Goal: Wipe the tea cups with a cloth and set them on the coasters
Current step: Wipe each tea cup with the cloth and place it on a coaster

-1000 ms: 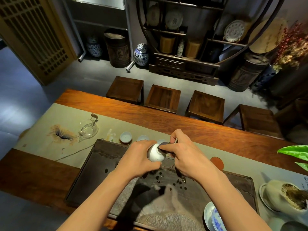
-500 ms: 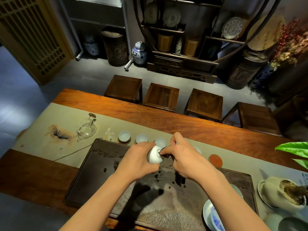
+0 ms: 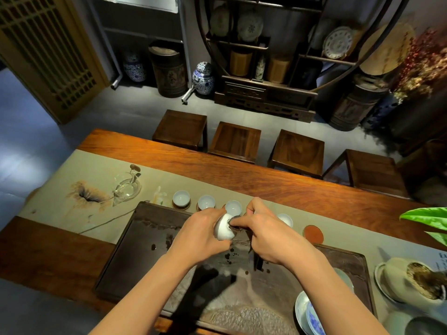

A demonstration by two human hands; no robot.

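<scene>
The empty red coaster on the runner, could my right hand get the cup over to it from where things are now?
Probably yes. The red coaster lies bare just beyond the tray's far edge, beside the right hand, with nothing between them. But the cup sits in the left hand, so it would need passing across first.

A long reddish wooden counter [image 3: 266,175] runs across the room, with a pale runner [image 3: 79,170] laid along it (an inky flower is painted near its left end). On the runner stands a clear glass pitcher [image 3: 127,188]. A dark tea tray [image 3: 150,257] sits at the near edge, spotted with wet drops. At the right, a lidded bowl full of spent leaves [image 3: 411,279] rests on a saucer, and blue-and-white dishes [image 3: 308,315] are stacked near it. A green leaf [image 3: 425,217] pokes in from the right. Beyond the counter stand four dark wooden stools [image 3: 235,139], then a round display shelf [image 3: 278,56] holding plates and jars, and a blue-and-white ginger jar [image 3: 203,78] on the floor.
</scene>
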